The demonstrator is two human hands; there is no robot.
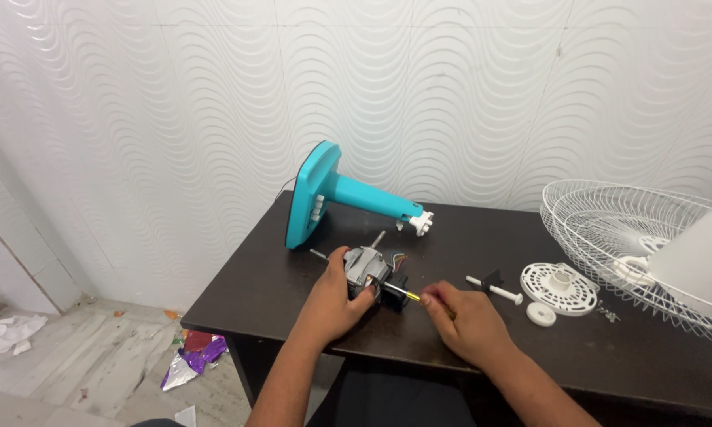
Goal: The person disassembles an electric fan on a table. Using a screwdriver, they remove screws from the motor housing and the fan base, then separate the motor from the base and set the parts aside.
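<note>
Dark wood table point(293, 277) fills the lower centre of the frame, with a small fan motor point(367, 270) sitting just left of centre on it. Left hand point(334, 299) is wrapped around the motor body, fingers curled tight over its near side, thumb on top. Right hand point(468, 320) is closed in a pinch on a screwdriver point(410, 294); the yellow shank runs left from the fingertips and its tip meets the black part on the motor's right side. Coloured wires poke out behind the motor.

Risks as I read them:
- Driver is held nearly flat and far back. If the tip isn't seated square it may cam out and skid toward the left-hand fingers, which sit close beside it.
- Motor is steadied by hand grip only; torque could roll it on its shaft.
- Loose bits at centre right, white knob pin point(494, 289), white round cap point(541, 314) and white hub plate point(561, 287), lie near the right forearm; a sweep could knock them off.

Teal fan stand point(328, 190) lies tipped in the upper centre, white wire grille point(609, 229) at right.
</note>
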